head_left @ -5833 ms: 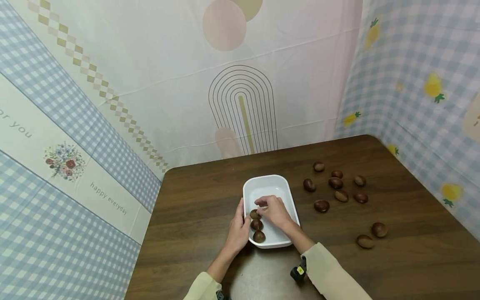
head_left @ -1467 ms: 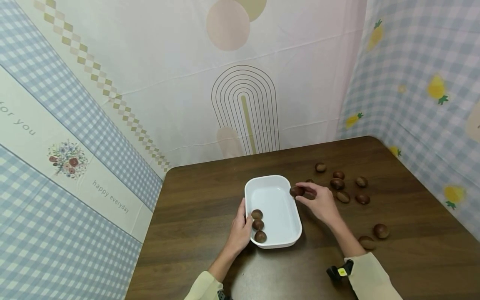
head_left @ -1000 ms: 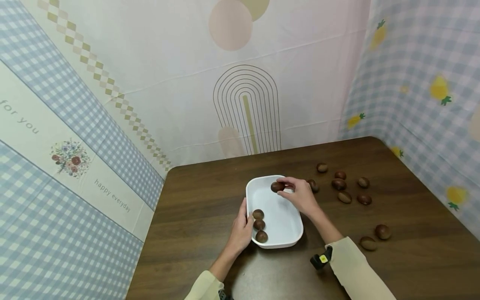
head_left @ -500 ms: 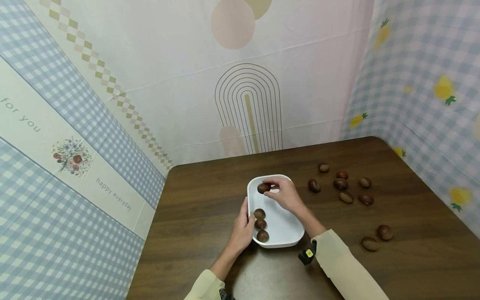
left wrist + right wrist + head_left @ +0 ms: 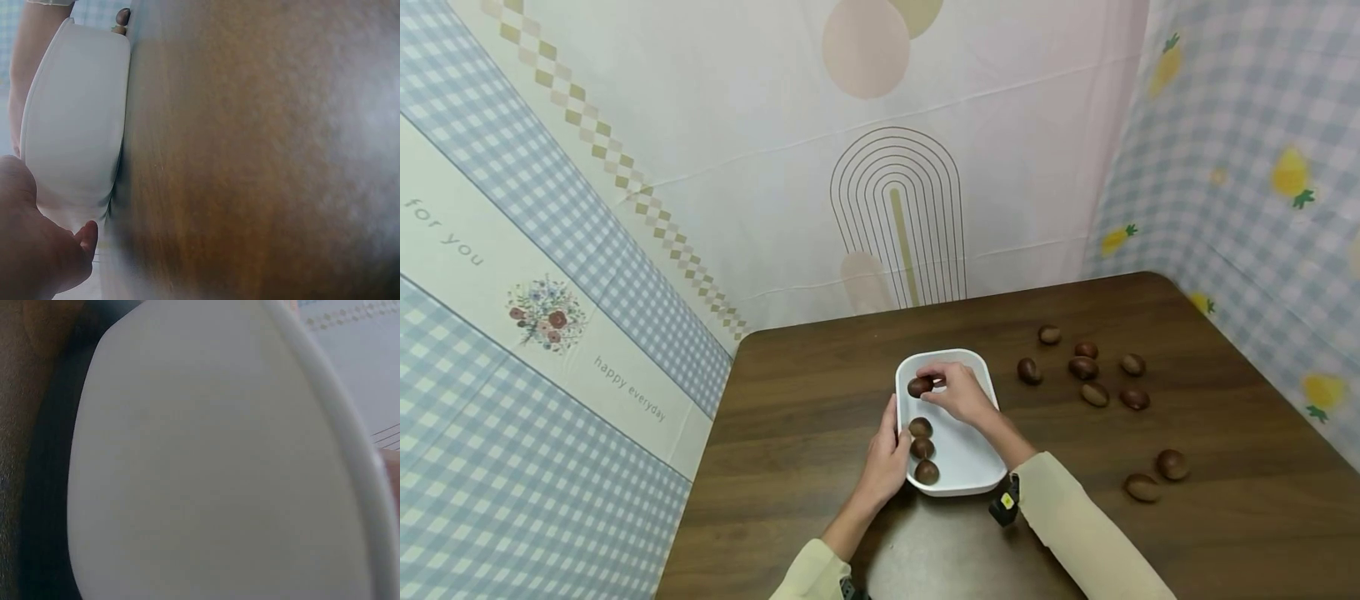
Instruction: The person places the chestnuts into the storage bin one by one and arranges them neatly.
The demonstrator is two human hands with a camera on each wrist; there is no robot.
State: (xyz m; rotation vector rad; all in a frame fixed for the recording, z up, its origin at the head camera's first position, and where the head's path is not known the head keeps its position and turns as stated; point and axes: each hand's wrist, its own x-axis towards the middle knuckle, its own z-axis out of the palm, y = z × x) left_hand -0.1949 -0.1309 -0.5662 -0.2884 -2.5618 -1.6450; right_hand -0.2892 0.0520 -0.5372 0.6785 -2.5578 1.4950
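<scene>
A brown table (image 5: 805, 375) is backed by a pale cloth (image 5: 722, 108) printed with circles (image 5: 865, 50) and a lined arch (image 5: 897, 200). A bouquet (image 5: 546, 315) is printed on the checked left cloth (image 5: 490, 450); the checked right cloth (image 5: 1210, 117) is dotted with yellow fruits (image 5: 1290, 172), possibly pineapples.

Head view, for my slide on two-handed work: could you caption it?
Left hand holds a white dish while the right hand pinches a chestnut near three others lined up inside.

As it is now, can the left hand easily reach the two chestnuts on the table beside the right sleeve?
Probably not: the left hand holds the white tray, and both tray and right forearm lie between that hand and the chestnuts.
</scene>
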